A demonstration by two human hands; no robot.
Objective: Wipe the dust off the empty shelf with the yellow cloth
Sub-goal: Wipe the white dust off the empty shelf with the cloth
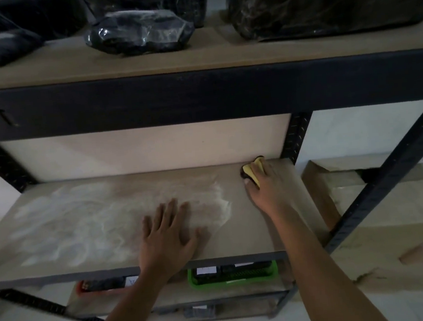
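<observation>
Two bare arms reach onto the dusty shelf (pixel 88 222): the left hand (pixel 168 230) lies flat, fingers spread, while the right hand (pixel 263 184) clutches the yellow cloth (pixel 252 169) at the far right corner.

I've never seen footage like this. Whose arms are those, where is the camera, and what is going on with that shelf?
There is no machine here: the arms belong to a person, and the single picture comes from a wide-angle camera worn on their head, looking forward and down. That is why both arms reach in from the bottom edge.

The person faces a dark metal rack. Its middle shelf holds no goods, only pale streaks of dust over its left and middle parts; the right part looks cleaner. The left hand lies flat on the board, fingers spread. The right hand reaches to the back right corner and grips a yellow cloth against the board.

The shelf above carries dark plastic-wrapped bundles. Below sits a green tray, and a cardboard box stands to the right of the rack.
</observation>
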